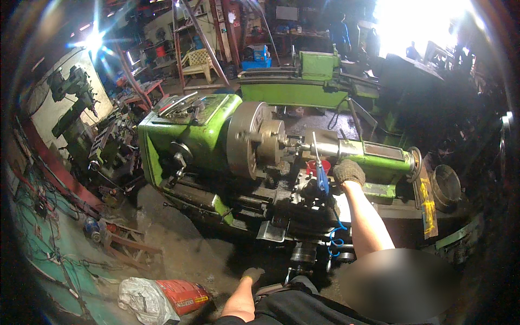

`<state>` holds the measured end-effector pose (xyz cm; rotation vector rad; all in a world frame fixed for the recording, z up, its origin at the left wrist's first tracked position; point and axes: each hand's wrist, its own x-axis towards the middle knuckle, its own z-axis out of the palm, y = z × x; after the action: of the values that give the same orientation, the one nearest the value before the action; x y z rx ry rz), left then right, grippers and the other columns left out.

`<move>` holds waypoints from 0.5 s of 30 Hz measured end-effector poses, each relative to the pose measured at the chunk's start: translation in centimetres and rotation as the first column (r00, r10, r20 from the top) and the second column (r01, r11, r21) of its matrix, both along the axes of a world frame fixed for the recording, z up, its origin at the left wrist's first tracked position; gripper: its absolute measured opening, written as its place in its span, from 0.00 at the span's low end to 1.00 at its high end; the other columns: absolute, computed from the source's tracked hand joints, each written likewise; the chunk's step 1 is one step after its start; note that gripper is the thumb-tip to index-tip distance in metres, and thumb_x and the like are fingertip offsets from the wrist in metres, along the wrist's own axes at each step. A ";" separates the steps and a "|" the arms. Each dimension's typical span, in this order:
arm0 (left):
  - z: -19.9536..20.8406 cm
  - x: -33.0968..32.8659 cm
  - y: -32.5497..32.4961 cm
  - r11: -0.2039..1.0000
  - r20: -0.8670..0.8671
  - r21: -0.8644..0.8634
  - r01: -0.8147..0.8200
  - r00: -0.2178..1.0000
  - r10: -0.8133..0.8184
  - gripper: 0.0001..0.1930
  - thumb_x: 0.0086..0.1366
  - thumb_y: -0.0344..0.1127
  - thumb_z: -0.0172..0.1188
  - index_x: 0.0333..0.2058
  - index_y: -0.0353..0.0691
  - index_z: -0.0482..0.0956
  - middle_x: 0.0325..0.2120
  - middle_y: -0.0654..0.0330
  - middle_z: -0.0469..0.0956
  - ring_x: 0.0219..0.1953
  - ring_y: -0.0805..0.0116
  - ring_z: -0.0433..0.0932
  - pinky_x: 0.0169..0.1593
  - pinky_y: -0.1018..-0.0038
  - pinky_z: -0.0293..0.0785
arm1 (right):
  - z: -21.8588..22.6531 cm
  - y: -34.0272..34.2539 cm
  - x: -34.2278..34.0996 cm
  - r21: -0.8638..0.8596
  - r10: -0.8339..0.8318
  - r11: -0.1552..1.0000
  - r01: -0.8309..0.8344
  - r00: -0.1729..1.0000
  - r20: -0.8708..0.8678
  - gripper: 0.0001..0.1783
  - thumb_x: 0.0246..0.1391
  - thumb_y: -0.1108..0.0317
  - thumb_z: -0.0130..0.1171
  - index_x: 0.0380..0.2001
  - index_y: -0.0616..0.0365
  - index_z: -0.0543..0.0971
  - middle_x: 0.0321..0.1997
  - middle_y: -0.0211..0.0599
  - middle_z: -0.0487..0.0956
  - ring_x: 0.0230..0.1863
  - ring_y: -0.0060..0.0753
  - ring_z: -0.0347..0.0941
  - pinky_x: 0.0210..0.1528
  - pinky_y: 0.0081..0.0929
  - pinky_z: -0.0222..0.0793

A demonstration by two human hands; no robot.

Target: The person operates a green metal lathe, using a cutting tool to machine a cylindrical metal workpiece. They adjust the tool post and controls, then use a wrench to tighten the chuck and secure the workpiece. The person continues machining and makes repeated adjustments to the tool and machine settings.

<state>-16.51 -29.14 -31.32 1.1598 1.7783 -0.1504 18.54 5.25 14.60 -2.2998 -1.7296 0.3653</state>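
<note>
My right hand (pixel 349 172), in a dark knitted glove, is at the near side of the green lathe's tailstock (pixel 379 158). Its fingers are curled in, and whatever they hold is hidden from me. Just left of it a blue air blow gun (pixel 322 180) stands nozzle up over the tool post (pixel 307 189), with a coiled blue hose (pixel 337 238) hanging below. A red container (pixel 316 167) sits behind the blow gun. My left hand (pixel 252 274), also gloved, hangs low before the lathe, fingers loosely extended and touching nothing I can see.
The large chuck (pixel 248 140) fills the lathe's middle left. Tools lie on the green headstock (pixel 189 116). A yellow-marked board (pixel 427 208) and a round metal pan (pixel 446 187) are at the right end. A red-and-white sack (pixel 162 299) lies on the floor. Another green machine (pixel 292 93) stands behind.
</note>
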 end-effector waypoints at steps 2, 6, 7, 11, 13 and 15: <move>-1.2 -0.3 0.0 0.997 -0.017 0.038 0.070 0.997 -0.069 0.37 0.73 0.66 0.55 0.68 0.46 0.83 0.73 0.43 0.74 0.75 0.42 0.72 0.75 0.52 0.68 | -0.4 0.2 0.1 0.017 0.007 1.000 -0.007 1.000 0.001 0.23 0.62 0.51 0.65 0.51 0.54 0.92 0.59 0.56 0.88 0.62 0.60 0.85 0.63 0.53 0.81; -1.2 -0.4 -0.4 0.992 -0.017 0.076 0.105 0.994 -0.104 0.37 0.72 0.66 0.56 0.68 0.47 0.82 0.74 0.44 0.73 0.76 0.43 0.71 0.76 0.53 0.67 | -0.6 0.1 0.1 0.040 0.012 0.999 -0.012 1.000 0.002 0.23 0.61 0.52 0.64 0.50 0.55 0.92 0.59 0.56 0.88 0.61 0.60 0.86 0.63 0.54 0.81; -1.0 -0.2 -0.5 0.996 -0.008 0.055 0.064 0.998 -0.064 0.37 0.72 0.66 0.56 0.69 0.47 0.82 0.74 0.44 0.72 0.76 0.43 0.70 0.76 0.53 0.67 | -0.5 0.1 0.1 0.037 0.015 0.999 -0.015 1.000 0.003 0.23 0.61 0.52 0.64 0.50 0.55 0.92 0.58 0.56 0.88 0.61 0.61 0.86 0.63 0.54 0.81; 1.8 1.0 0.5 0.991 0.013 -0.081 -0.108 0.994 0.110 0.35 0.74 0.64 0.55 0.70 0.49 0.80 0.76 0.46 0.70 0.77 0.44 0.69 0.77 0.54 0.66 | -0.2 -0.1 0.1 0.014 0.011 1.000 -0.011 1.000 0.011 0.23 0.61 0.52 0.62 0.49 0.55 0.92 0.58 0.56 0.88 0.61 0.61 0.86 0.63 0.54 0.81; 2.9 1.2 0.6 0.993 0.009 -0.097 -0.062 0.998 0.064 0.34 0.75 0.62 0.55 0.70 0.50 0.80 0.76 0.46 0.70 0.77 0.44 0.69 0.76 0.54 0.66 | 0.0 -0.2 0.0 0.009 0.006 1.000 -0.006 1.000 0.010 0.23 0.62 0.51 0.62 0.49 0.55 0.92 0.57 0.56 0.88 0.61 0.61 0.86 0.63 0.53 0.81; 3.2 1.3 0.6 0.996 0.015 -0.086 -0.026 1.000 0.028 0.32 0.76 0.61 0.54 0.69 0.50 0.81 0.76 0.46 0.71 0.76 0.43 0.70 0.76 0.53 0.67 | 0.1 -0.3 0.0 0.014 0.004 1.000 -0.004 1.000 0.001 0.23 0.61 0.51 0.63 0.49 0.56 0.93 0.57 0.56 0.88 0.60 0.60 0.86 0.63 0.53 0.82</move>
<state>-15.24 -28.51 -28.16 1.0726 1.7557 -0.1986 18.54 4.91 14.74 -2.2872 -1.7325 0.3514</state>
